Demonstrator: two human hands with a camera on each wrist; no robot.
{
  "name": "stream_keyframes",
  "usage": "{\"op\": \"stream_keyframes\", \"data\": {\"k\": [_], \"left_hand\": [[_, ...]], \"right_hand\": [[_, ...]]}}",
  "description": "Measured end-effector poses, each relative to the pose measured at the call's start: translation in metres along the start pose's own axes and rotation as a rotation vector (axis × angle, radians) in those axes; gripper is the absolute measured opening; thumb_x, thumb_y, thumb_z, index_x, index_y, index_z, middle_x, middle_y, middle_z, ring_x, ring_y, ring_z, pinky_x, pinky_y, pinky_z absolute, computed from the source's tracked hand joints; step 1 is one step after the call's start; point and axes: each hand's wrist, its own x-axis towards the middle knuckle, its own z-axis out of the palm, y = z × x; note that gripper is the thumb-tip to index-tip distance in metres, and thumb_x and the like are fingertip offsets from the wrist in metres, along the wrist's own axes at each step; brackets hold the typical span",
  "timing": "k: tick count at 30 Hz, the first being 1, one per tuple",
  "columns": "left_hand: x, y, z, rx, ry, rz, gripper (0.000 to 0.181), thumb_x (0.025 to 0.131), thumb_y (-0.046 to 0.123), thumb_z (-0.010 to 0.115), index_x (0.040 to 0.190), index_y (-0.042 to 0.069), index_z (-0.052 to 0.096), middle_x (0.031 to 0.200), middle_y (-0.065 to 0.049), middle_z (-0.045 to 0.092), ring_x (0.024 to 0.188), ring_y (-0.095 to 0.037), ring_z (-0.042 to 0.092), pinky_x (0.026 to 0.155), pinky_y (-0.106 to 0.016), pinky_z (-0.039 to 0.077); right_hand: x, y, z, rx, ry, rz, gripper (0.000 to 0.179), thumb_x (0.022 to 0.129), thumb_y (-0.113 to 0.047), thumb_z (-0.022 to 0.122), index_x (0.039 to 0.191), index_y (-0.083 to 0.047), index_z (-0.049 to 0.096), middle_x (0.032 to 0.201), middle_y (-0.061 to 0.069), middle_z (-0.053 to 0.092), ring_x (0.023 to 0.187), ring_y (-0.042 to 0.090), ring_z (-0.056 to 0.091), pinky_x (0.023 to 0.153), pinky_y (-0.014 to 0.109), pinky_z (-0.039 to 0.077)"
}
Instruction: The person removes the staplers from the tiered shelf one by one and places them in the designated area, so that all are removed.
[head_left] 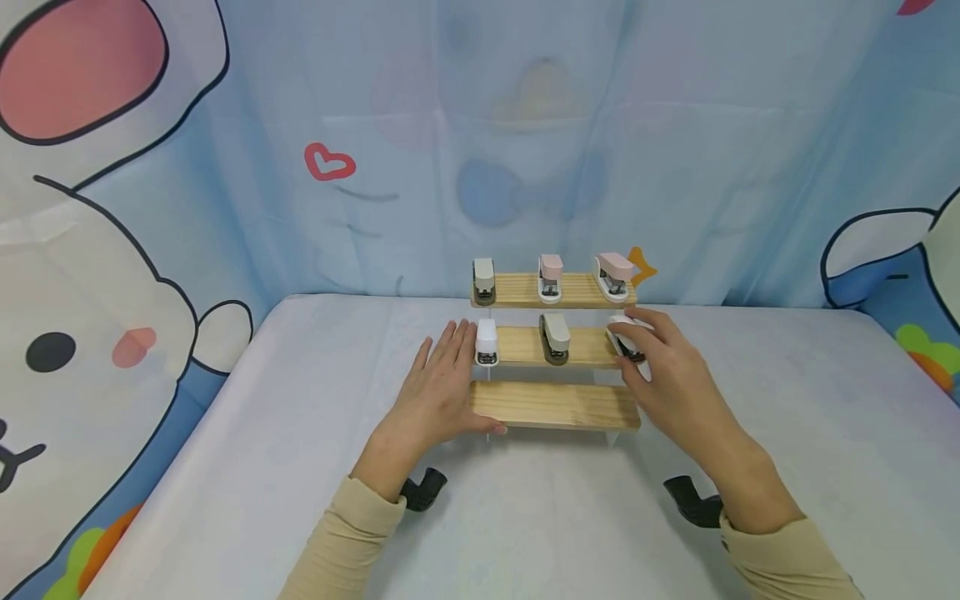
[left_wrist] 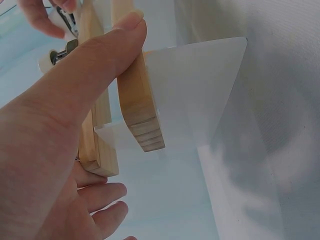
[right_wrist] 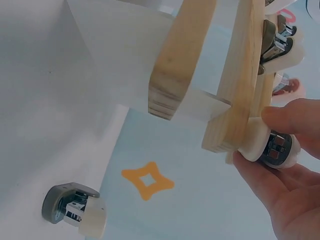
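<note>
A three-tier wooden rack with pale boards stands on the table; its lowest board [head_left: 555, 405] is bare. My right hand [head_left: 675, 392] pinches a white stapler [right_wrist: 255, 140] at the right end of the middle board [right_wrist: 235, 95]. On that same board are a white stapler [head_left: 487, 342] at the left and a cream-and-grey stapler [head_left: 556, 338] in the middle. With fingers straight, my left hand [head_left: 438, 387] rests against the rack's left side, its thumb [left_wrist: 127, 30] touching the lowest board.
The top board holds a grey-and-white stapler [head_left: 483, 282] and two pink staplers, one mid-board [head_left: 550, 277] and one at the right [head_left: 614, 276]. Another stapler [right_wrist: 75, 210] lies on the white tablecloth [head_left: 262, 500] in the right wrist view. A patterned blue curtain [head_left: 420, 217] hangs behind.
</note>
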Motion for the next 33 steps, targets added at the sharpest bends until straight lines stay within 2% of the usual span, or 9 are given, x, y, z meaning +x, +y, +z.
{"op": "stream_keyframes", "data": {"k": [10,20,28,33], "left_hand": [[0.0,-0.001,0.0,0.014,-0.009,-0.004,0.138,0.064,0.069,0.081,0.159,0.004,0.005,0.167,-0.012,0.01,0.156,-0.027,0.008,0.126,-0.05,0.012],[0.0,-0.002,0.001,0.015,-0.005,-0.003,0.138,0.064,0.07,0.081,0.159,0.003,0.007,0.167,-0.013,0.012,0.156,-0.028,0.009,0.126,-0.051,0.013],[0.0,-0.001,0.0,0.006,-0.008,-0.001,0.138,0.064,0.068,0.081,0.159,0.003,0.006,0.167,-0.013,0.011,0.156,-0.028,0.008,0.126,-0.051,0.012],[0.0,0.0,0.0,0.017,-0.006,0.001,0.138,0.064,0.069,0.081,0.159,0.003,0.005,0.167,-0.013,0.011,0.156,-0.028,0.009,0.126,-0.051,0.013]], "right_hand": [[0.0,0.003,-0.007,-0.022,0.014,0.036,0.042,0.081,0.009,0.072,0.122,0.001,0.064,0.134,0.024,0.053,0.093,0.036,0.064,0.068,0.048,0.056],[-0.002,0.009,-0.019,-0.032,0.043,0.066,0.045,0.079,0.011,0.073,0.122,0.004,0.063,0.133,0.026,0.053,0.098,0.041,0.062,0.07,0.054,0.055],[-0.005,0.021,-0.027,-0.062,0.057,0.111,0.048,0.079,0.01,0.074,0.125,0.001,0.063,0.135,0.026,0.053,0.092,0.038,0.062,0.066,0.051,0.054],[-0.006,0.029,-0.033,-0.071,0.055,0.133,0.047,0.08,0.01,0.072,0.126,0.001,0.063,0.135,0.027,0.052,0.097,0.04,0.061,0.068,0.051,0.053]]}}
